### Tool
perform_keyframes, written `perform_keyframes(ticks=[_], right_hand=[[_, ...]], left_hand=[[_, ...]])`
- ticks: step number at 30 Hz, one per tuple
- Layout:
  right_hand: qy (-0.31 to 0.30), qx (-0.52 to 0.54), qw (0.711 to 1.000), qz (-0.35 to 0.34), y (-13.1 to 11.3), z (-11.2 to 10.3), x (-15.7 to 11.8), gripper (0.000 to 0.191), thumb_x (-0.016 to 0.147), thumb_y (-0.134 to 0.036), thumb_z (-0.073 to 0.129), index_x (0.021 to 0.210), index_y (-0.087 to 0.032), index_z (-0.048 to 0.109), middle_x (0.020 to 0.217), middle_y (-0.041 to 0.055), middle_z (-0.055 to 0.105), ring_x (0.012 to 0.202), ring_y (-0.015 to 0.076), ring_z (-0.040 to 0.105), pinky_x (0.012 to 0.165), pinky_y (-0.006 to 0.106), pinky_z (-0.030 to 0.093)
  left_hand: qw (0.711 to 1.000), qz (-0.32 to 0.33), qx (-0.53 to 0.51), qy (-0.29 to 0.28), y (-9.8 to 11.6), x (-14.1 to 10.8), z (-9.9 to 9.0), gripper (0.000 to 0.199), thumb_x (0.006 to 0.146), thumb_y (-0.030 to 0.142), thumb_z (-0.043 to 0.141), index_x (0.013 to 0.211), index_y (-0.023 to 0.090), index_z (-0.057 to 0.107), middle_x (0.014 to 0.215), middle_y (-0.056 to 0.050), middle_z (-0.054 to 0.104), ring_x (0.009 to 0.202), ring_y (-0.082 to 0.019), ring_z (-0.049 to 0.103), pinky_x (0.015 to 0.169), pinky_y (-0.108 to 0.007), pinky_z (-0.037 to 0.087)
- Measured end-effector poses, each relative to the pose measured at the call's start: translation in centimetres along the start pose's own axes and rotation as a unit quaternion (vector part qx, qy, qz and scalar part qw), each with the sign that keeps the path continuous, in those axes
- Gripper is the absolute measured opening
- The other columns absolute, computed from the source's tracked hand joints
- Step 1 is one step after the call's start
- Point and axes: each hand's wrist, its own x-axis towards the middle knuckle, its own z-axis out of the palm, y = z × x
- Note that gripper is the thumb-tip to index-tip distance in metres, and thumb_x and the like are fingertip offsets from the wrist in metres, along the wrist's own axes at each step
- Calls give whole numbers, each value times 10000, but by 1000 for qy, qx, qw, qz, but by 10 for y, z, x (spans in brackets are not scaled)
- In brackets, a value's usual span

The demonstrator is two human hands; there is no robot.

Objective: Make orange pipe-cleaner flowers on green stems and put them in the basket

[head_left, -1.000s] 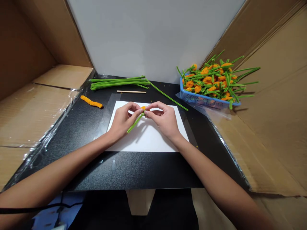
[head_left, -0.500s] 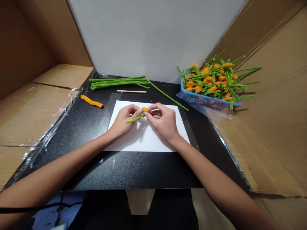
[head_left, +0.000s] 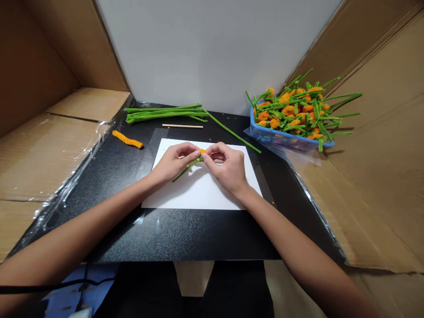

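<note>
My left hand [head_left: 175, 164] and right hand [head_left: 228, 168] pinch the small orange-and-green fuzzy piece [head_left: 202, 151] between their fingertips, just above the white sheet [head_left: 198, 192] on the black table [head_left: 185, 236].

The green stem [head_left: 181, 173], flatter a moment earlier, now slants down more steeply; your left hand [head_left: 176, 162] and right hand [head_left: 229, 168] cover more orange piece [head_left: 202, 150].

moderately bright indoor light, soft shadows on the white paper [head_left: 205, 190], glare on plastic edging [head_left: 62, 198], wide-angle stretching toward the edges
</note>
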Motion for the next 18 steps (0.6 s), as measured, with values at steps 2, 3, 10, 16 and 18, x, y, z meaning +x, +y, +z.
perform_keyframes(ticks=[2, 3, 10, 16, 18], right_hand=[[-10, 20, 1000, 22, 0, -1, 0, 149, 842, -303, 689, 798, -185, 610, 771, 9, 685, 695, 147, 709, 666, 270, 619], [-15, 28, 999, 32, 0, -1, 0, 163, 846, -318, 688, 804, -185, 605, 768, 10, 681, 697, 151, 713, 645, 263, 611], [-9, 18, 999, 43, -4, 0, 1, 177, 875, -336, 666, 820, -193, 578, 764, 17, 684, 696, 160, 720, 583, 248, 561], [-7, 11, 1000, 17, 3, -5, 5, 85, 905, -272, 626, 885, -192, 650, 864, 30, 710, 772, 160, 698, 703, 295, 570], [-22, -14, 999, -35, 2, -7, 6, 77, 898, -208, 616, 953, -201, 668, 966, 45, 699, 867, 172, 682, 732, 303, 558]], left_hand=[[1000, -15, -5, 7, 1, 1, -3, 381, 773, 535, 762, 837, 162, 719, 821, -49, 700, 706, -145, 598, 605, -251, 449], [1000, -16, -5, 13, 2, 0, -4, 387, 759, 540, 773, 820, 161, 724, 807, -50, 702, 692, -145, 597, 592, -249, 444], [999, 10, 29, 43, 4, -2, 3, 372, 766, 519, 771, 773, 151, 718, 772, -51, 699, 685, -136, 596, 573, -223, 441], [999, 2, -25, 41, -2, -1, 5, 370, 784, 506, 763, 778, 145, 681, 759, -36, 668, 586, -106, 572, 565, -231, 492], [998, -4, -41, 46, -4, 0, 5, 360, 775, 490, 776, 771, 146, 670, 741, -28, 669, 574, -105, 585, 580, -237, 501]])
